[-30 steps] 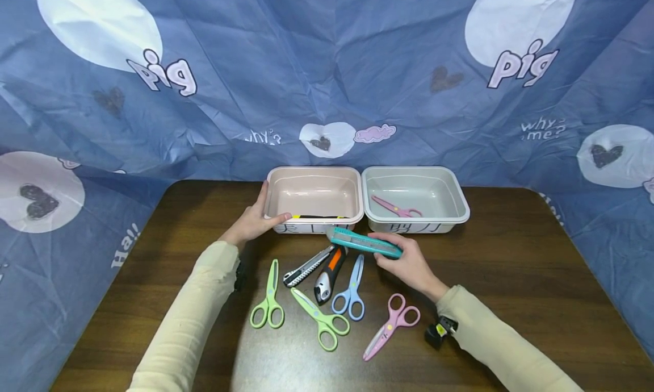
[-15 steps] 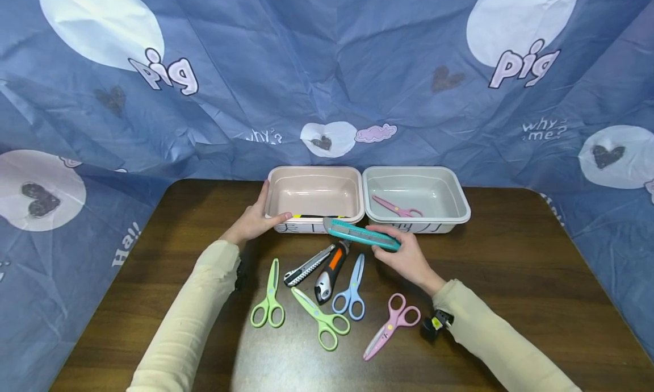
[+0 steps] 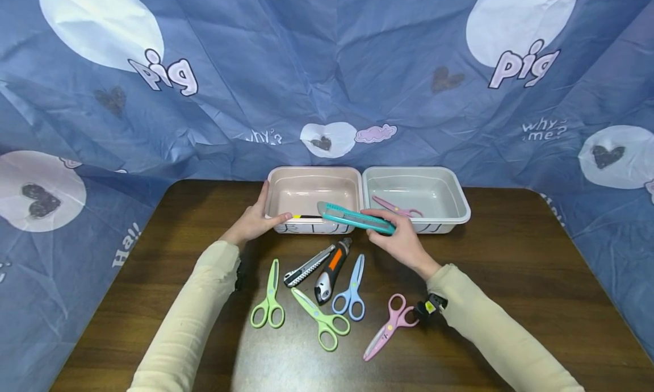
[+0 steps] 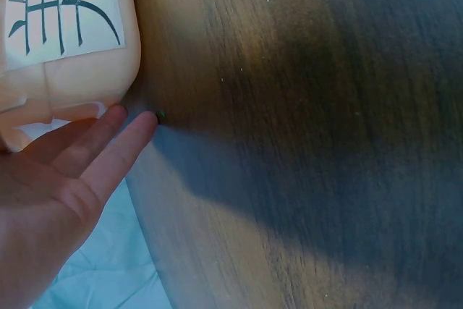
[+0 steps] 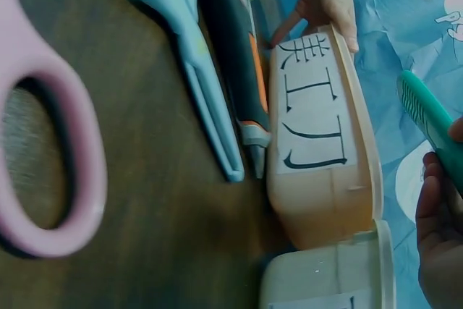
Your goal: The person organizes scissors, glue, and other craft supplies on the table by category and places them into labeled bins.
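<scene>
Tabletop (image 3: 511, 255): teal cutter (image 3: 353, 217) now nearer pink bin (image 3: 306, 188).

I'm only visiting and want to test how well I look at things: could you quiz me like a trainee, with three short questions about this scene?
1. Which hand holds the teal cutter?
2. True or false: the left hand is touching the grey bin.
3. How many pairs of scissors lie directly on the table?

Key:
1. The right hand.
2. False; it touches the pinkish bin.
3. Four: two green, one blue, one pink.
</scene>
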Available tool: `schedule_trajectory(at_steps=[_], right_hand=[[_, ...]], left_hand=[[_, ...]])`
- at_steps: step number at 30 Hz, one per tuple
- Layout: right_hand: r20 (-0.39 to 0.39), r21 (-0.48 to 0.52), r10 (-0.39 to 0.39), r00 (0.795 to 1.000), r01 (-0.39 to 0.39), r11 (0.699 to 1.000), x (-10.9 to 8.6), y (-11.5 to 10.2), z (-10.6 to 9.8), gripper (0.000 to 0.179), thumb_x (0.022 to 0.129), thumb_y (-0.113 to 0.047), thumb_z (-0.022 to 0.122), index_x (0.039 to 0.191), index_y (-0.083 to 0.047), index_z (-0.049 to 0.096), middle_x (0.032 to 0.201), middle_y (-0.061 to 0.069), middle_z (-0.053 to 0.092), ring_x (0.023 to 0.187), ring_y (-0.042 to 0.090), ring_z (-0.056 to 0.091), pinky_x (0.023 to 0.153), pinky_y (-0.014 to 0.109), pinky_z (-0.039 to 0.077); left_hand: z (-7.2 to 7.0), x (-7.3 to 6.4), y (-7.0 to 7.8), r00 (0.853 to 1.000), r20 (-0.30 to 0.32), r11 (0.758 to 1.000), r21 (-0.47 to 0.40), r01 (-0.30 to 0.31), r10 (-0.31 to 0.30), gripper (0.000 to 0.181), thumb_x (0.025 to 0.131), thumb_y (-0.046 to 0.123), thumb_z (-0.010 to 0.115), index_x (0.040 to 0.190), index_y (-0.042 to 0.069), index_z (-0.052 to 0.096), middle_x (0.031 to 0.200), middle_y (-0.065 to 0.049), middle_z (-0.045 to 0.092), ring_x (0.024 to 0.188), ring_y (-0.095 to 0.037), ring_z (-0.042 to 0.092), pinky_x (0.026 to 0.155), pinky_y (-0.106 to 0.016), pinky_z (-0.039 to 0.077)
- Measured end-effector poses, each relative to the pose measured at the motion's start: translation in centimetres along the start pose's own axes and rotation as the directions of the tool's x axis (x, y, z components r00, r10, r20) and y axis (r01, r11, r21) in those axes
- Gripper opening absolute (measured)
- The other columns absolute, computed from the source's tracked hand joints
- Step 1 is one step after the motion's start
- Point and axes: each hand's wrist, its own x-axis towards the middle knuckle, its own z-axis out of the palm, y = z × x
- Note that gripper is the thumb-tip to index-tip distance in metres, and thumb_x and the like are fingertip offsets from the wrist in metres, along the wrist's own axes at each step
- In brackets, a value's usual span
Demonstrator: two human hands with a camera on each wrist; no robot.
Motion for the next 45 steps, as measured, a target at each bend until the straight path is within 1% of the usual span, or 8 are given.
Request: schedule_trajectory(at_steps=[1,6,7,9,13,23,36,45], right_hand=[[0.001,-0.001,-0.001,1.0,0.001,1.0,0.2,-0.1,0.0,0.039,0.081,0.0,0.07,0.12,-0.007,0.069,0.113,0.009,0.067,0.084,0.019,0.055,0.073,0.023,0.044],[0.009,-0.035,0.005,1.0,-0.005,0.999,1.4,-0.6,-0.1,0.039,0.081,-0.005,0.07,0.119,-0.01,0.07,0.131,0.018,0.057,0.121,0.024,0.05,0.093,0.031,0.041],[0.013,-0.04,0.006,1.0,-0.005,0.999,1.6,-0.7,-0.1,0.039,0.081,-0.005,0.069,0.12,-0.009,0.07,0.132,0.018,0.057,0.122,0.025,0.05,0.094,0.032,0.04],[0.016,-0.043,0.006,1.0,-0.006,0.999,2.0,-0.8,-0.1,0.039,0.081,-0.005,0.069,0.12,-0.009,0.069,0.129,0.016,0.059,0.118,0.024,0.052,0.093,0.032,0.041],[0.015,-0.047,-0.014,1.0,0.014,0.999,2.8,-0.8,0.1,0.041,0.08,0.0,0.068,0.12,-0.009,0.069,0.118,0.008,0.065,0.094,0.021,0.057,0.083,0.028,0.044],[0.065,-0.05,0.009,0.998,-0.006,0.999,5.0,-0.2,1.0,0.039,0.082,-0.002,0.068,0.12,-0.01,0.069,0.114,0.01,0.066,0.083,0.021,0.054,0.073,0.029,0.044],[0.193,-0.01,0.047,0.98,-0.046,0.999,7.6,0.6,2.9,0.04,0.083,-0.008,0.068,0.123,-0.009,0.067,0.117,0.008,0.064,0.087,0.019,0.057,0.079,0.032,0.046],[0.232,-0.094,0.019,0.972,0.003,0.996,8.9,0.2,4.6,0.04,0.081,-0.006,0.068,0.122,-0.004,0.067,0.12,0.011,0.065,0.098,0.02,0.057,0.087,0.032,0.044]], left_hand=[[0.0,0.0,0.0,1.0,-0.001,1.0,0.003,-0.001,0.001,0.108,0.088,0.039,0.068,0.154,0.01,-0.012,0.15,-0.036,0.015,0.134,-0.047,0.029,0.108,-0.053,0.024],[-0.1,-0.1,0.1,1.0,-0.003,1.0,-0.001,-0.002,0.002,0.108,0.088,0.038,0.069,0.154,0.011,-0.013,0.15,-0.036,0.016,0.134,-0.047,0.03,0.108,-0.053,0.025],[-0.1,-0.1,0.1,1.0,-0.003,1.0,-0.001,-0.001,0.001,0.108,0.088,0.038,0.069,0.154,0.011,-0.013,0.15,-0.036,0.016,0.134,-0.047,0.03,0.108,-0.053,0.025],[0.0,-0.1,0.1,1.0,-0.001,1.0,-0.007,0.003,-0.003,0.109,0.088,0.039,0.069,0.154,0.011,-0.013,0.15,-0.036,0.016,0.134,-0.047,0.03,0.108,-0.054,0.025],[0.0,0.0,0.0,1.0,0.002,1.0,-0.002,0.001,-0.001,0.109,0.088,0.04,0.069,0.154,0.01,-0.013,0.15,-0.036,0.016,0.134,-0.047,0.03,0.108,-0.054,0.025],[0.0,0.0,0.0,1.0,0.0,1.0,-0.002,0.0,0.0,0.109,0.088,0.039,0.069,0.153,0.011,-0.013,0.15,-0.035,0.015,0.134,-0.046,0.03,0.108,-0.053,0.025],[-0.2,-0.1,0.2,1.0,0.003,1.0,0.001,0.018,-0.018,0.108,0.088,0.04,0.069,0.154,0.01,-0.012,0.151,-0.035,0.016,0.134,-0.046,0.031,0.107,-0.054,0.026],[0.0,0.0,0.1,1.0,0.008,1.0,-0.013,0.022,-0.022,0.109,0.088,0.04,0.069,0.154,0.015,-0.014,0.152,-0.032,0.016,0.134,-0.045,0.03,0.108,-0.054,0.025]])
